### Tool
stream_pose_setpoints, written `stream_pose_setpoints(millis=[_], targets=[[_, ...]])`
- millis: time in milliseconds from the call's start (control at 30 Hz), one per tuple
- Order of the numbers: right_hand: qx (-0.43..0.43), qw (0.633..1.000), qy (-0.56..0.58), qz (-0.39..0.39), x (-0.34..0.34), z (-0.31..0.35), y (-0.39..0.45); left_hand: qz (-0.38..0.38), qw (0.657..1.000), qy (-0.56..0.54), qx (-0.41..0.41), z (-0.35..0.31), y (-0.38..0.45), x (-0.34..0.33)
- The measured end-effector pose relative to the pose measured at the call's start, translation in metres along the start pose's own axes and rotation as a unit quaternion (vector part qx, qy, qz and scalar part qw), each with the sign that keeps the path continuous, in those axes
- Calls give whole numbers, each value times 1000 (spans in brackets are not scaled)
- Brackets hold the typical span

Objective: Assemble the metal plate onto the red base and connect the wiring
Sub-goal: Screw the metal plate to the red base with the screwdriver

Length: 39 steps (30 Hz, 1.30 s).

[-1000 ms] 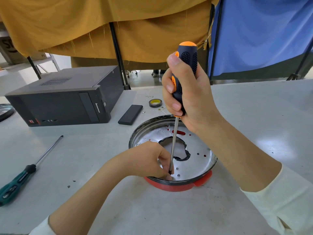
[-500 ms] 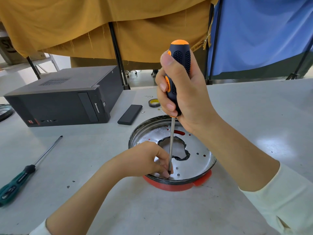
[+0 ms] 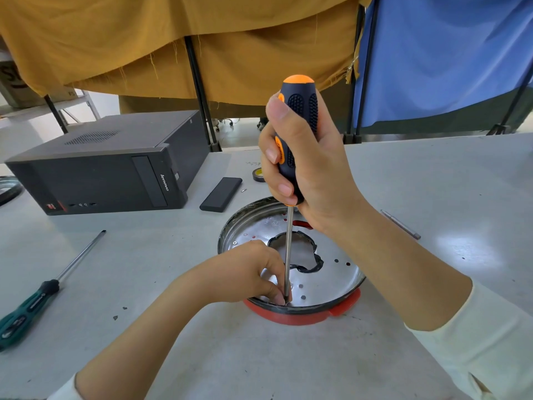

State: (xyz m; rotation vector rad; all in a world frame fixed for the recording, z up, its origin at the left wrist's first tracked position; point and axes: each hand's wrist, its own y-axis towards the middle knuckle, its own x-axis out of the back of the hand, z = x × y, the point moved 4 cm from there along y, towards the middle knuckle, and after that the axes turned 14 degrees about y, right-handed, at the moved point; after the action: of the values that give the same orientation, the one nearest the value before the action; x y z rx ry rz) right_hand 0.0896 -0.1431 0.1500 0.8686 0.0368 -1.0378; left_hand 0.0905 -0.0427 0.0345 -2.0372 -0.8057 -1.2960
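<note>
Broadly, the pale surface (image 3: 432,183) fills the lower two thirds of the frame, with a black computer case (image 3: 109,163) at upper left and a green-handled screwdriver (image 3: 43,293) lying loose at the left edge. At lower centre the metal plate (image 3: 326,272) already sits on the red base (image 3: 302,316), whose rim shows only along the plate's near side, so seating looks done and fastening is under way: one screw head shows at the plate's far left rim, and several holes at lower right are open. No wiring can be made out, so I judge that part is left.

The right hand (image 3: 311,168), at centre, has its grip wrapped around the handle of the orange-and-black screwdriver (image 3: 297,134), held nearly upright with the tip at the plate's near rim. The left hand (image 3: 248,269) pinches at that tip; whether it holds a screw is hidden.

Open room lies right of the plate and in the foreground. Behind it sit a dark flat block (image 3: 220,194) and a tape roll (image 3: 257,175), with a loose metal bit (image 3: 401,225) to the right.
</note>
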Motion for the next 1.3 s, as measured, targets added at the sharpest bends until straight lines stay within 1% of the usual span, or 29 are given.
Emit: stream_pose_setpoints(millis=[133,167,200,233,267,300,333,367,433,467,533,567,600,733,867,1000,1033,1167,1233,1300], targets=[[-26,998,41,29,-3,0,1,-1,1000,7,-12,7,-1,-2],[-37,997,51,35,-3,0,2,-24,1000,1,-13,12,-2,0],[-46,997,57,39,-3,0,2,-66,998,-13,-6,19,-4,3],[-53,996,58,43,-2,1,2,-129,991,-34,5,26,-6,6],[-59,995,57,47,-2,2,2,-206,977,-56,21,34,-9,8],[-65,995,56,54,-2,3,2,-283,955,-78,39,41,-13,9],[-70,994,55,64,-3,4,4,-345,930,-108,65,49,-15,6],[-74,993,53,76,-3,6,5,-384,906,-149,98,58,-16,-1],[-86,990,53,101,-4,9,8,-411,860,-259,160,72,-15,-19],[-93,988,53,114,-6,9,9,-410,835,-325,173,77,-13,-28],[-108,984,49,132,-10,8,11,-391,787,-443,179,82,-8,-43],[-112,983,43,136,-11,7,12,-381,769,-480,180,82,-6,-46],[-110,984,36,137,-12,5,12,-373,761,-498,183,82,-4,-48],[-84,990,34,107,-13,2,15,-362,762,-497,200,79,-5,-48],[-93,992,39,71,-12,2,20,-367,774,-476,200,77,-11,-46],[-139,980,106,98,-16,2,21,-365,776,-481,183,76,-11,-45],[-149,977,107,106,-16,2,20,-366,775,-482,183,76,-11,-46],[-147,980,37,127,-14,4,17,-367,775,-482,179,77,-10,-46],[-127,983,10,134,-15,7,18,-366,776,-483,175,77,-10,-47],[-112,986,3,123,-16,9,20,-364,778,-483,171,77,-10,-47]])
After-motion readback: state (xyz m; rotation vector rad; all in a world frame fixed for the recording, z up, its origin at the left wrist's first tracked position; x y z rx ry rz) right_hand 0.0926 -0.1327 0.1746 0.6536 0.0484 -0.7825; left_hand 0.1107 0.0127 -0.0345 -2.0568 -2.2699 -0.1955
